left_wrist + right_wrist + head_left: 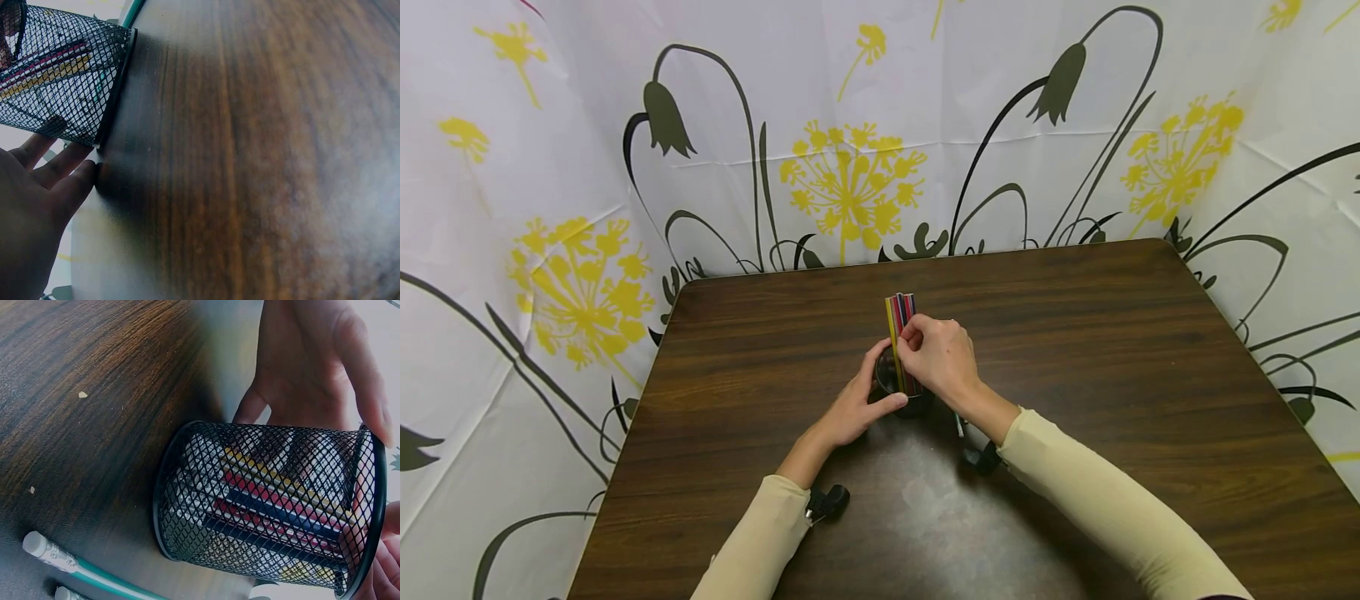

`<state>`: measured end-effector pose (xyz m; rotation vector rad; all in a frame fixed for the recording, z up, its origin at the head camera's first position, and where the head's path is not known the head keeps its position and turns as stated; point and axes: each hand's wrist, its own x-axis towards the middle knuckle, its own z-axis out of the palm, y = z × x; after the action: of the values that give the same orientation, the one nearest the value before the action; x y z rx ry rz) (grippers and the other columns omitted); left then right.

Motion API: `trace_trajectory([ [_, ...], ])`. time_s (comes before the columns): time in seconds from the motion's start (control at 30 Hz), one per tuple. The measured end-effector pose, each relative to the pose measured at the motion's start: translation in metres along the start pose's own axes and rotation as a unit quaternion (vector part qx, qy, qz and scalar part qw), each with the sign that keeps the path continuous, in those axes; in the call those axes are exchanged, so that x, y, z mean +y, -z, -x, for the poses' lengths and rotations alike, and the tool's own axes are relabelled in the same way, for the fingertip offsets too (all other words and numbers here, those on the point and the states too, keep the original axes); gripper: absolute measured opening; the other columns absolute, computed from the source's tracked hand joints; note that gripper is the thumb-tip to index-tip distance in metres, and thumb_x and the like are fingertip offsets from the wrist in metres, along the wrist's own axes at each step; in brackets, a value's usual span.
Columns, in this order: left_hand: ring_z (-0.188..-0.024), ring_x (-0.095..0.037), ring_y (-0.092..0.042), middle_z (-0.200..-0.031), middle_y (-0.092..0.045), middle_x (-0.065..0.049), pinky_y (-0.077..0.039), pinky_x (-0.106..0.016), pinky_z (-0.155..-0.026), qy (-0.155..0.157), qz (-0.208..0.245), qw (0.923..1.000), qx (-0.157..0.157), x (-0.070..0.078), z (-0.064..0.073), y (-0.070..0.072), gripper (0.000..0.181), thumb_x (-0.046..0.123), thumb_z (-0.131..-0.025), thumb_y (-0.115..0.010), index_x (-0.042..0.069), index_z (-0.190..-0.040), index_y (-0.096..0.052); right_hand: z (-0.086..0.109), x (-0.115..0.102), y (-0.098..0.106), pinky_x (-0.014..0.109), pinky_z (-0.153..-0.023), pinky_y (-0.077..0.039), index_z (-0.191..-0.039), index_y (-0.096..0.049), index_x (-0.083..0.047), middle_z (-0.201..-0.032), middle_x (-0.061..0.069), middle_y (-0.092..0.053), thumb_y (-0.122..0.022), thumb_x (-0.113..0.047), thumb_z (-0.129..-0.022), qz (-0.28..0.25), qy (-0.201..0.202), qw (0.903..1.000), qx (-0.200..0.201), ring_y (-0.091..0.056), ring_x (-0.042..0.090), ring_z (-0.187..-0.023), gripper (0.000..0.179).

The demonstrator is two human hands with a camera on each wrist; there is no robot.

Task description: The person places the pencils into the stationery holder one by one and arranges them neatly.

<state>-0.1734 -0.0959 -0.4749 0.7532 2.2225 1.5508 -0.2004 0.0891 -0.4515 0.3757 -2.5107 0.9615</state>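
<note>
A black mesh pencil cup (886,375) stands on the table in front of me. My left hand (853,408) holds it from the left, thumb at the near rim and fingers round the far side. With its thumb and fingertips my right hand (942,358) pinches a bundle of pencils (898,308), yellow, red and dark blue, upright inside the cup. Through the mesh (269,494) in the right wrist view, the pencils' lower ends stop short of the cup's base. The left wrist view shows the left fingers (69,165) beside the cup's lower wall.
A green pencil (94,575) with a white eraser lies on the brown wooden table (760,333) near the cup, and another eraser end (65,594) shows beside it. Small pale crumbs (82,395) dot the wood. A flower-patterned curtain (850,100) hangs behind the table.
</note>
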Motion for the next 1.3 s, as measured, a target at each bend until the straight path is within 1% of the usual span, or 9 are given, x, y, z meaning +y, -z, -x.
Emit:
trace_trajectory([
  [0.23,-0.131,-0.037,-0.044,-0.147,-0.039,-0.02,-0.032,-0.052,-0.109,-0.002,0.001,1.0,0.002,-0.001,0.0,0.0,0.079,0.016,-0.097,-0.062,0.018,-0.157,-0.01,0.0,0.0,0.001,0.024,-0.046,-0.044,-0.074,-0.067,-0.015,-0.062,-0.007,-0.062,-0.072,-0.015,-0.082,-0.005,0.004,1.0,0.002,-0.053,0.005,-0.05,0.01],
  [0.4,-0.129,-0.037,-0.045,-0.147,-0.038,-0.021,-0.033,-0.052,-0.108,-0.002,0.002,1.0,0.0,-0.001,-0.001,0.0,0.079,0.015,-0.097,-0.062,0.019,-0.157,-0.01,0.001,0.002,0.006,0.024,-0.049,-0.046,-0.076,-0.068,-0.013,-0.064,-0.005,-0.064,-0.074,-0.014,-0.084,-0.048,-0.006,0.9987,-0.013,-0.055,0.005,-0.053,0.01],
  [0.5,-0.131,-0.039,-0.043,-0.147,-0.037,-0.022,-0.033,-0.053,-0.108,-0.003,0.001,1.0,0.002,-0.001,-0.001,0.0,0.079,0.013,-0.097,-0.061,0.018,-0.157,-0.009,-0.001,0.005,0.014,0.025,-0.05,-0.048,-0.077,-0.069,-0.012,-0.064,-0.005,-0.064,-0.074,-0.014,-0.085,-0.092,-0.028,0.9952,-0.018,-0.057,0.005,-0.053,0.01],
  [0.63,-0.135,-0.042,-0.037,-0.149,-0.035,-0.023,-0.032,-0.055,-0.108,-0.006,-0.004,0.9999,0.009,0.0,0.0,-0.001,0.08,0.012,-0.097,-0.061,0.017,-0.157,-0.01,-0.006,0.015,0.025,0.027,-0.047,-0.05,-0.079,-0.068,-0.01,-0.062,-0.004,-0.064,-0.073,-0.014,-0.087,-0.154,-0.076,0.985,-0.015,-0.059,0.008,-0.049,0.01],
  [0.73,-0.136,-0.043,-0.035,-0.15,-0.034,-0.022,-0.031,-0.056,-0.108,-0.005,-0.009,0.9999,0.014,0.0,0.0,-0.001,0.08,0.013,-0.096,-0.061,0.018,-0.157,-0.01,-0.008,0.028,0.033,0.029,-0.045,-0.05,-0.081,-0.068,-0.01,-0.063,-0.002,-0.064,-0.072,-0.016,-0.088,-0.17,-0.118,0.9782,-0.015,-0.062,0.011,-0.047,0.01],
  [0.87,-0.137,-0.042,-0.034,-0.151,-0.033,-0.022,-0.031,-0.056,-0.108,-0.005,-0.017,0.9997,0.016,0.0,0.0,-0.001,0.08,0.014,-0.096,-0.062,0.018,-0.157,-0.011,-0.01,0.049,0.038,0.03,-0.05,-0.049,-0.082,-0.069,-0.011,-0.065,-0.001,-0.067,-0.072,-0.02,-0.088,-0.128,-0.166,0.9771,-0.037,-0.065,0.015,-0.051,0.011],
  [1.03,-0.137,-0.041,-0.034,-0.151,-0.033,-0.022,-0.031,-0.055,-0.109,-0.003,-0.022,0.9996,0.017,0.001,0.0,-0.001,0.08,0.016,-0.096,-0.063,0.018,-0.157,-0.011,-0.006,0.072,0.034,0.032,-0.062,-0.046,-0.087,-0.07,-0.012,-0.071,-0.002,-0.068,-0.071,-0.023,-0.088,-0.058,-0.213,0.9701,-0.1,-0.062,0.013,-0.06,0.012],
  [1.17,-0.137,-0.042,-0.035,-0.15,-0.034,-0.023,-0.031,-0.054,-0.109,-0.005,-0.016,0.9997,0.015,0.001,0.001,-0.001,0.081,0.015,-0.096,-0.063,0.017,-0.157,-0.01,0.0,0.087,0.026,0.032,-0.06,-0.047,-0.092,-0.07,-0.011,-0.073,-0.002,-0.068,-0.071,-0.026,-0.089,-0.038,-0.238,0.9581,-0.156,-0.062,0.011,-0.059,0.015],
  [1.3,-0.136,-0.043,-0.036,-0.149,-0.034,-0.024,-0.031,-0.055,-0.109,-0.008,-0.011,0.9998,0.016,0.001,0.0,-0.001,0.08,0.014,-0.096,-0.063,0.016,-0.157,-0.011,0.005,0.097,0.018,0.032,-0.053,-0.047,-0.089,-0.068,-0.011,-0.067,-0.002,-0.066,-0.072,-0.033,-0.089,-0.017,-0.252,0.9492,-0.187,-0.061,0.012,-0.052,0.022],
])
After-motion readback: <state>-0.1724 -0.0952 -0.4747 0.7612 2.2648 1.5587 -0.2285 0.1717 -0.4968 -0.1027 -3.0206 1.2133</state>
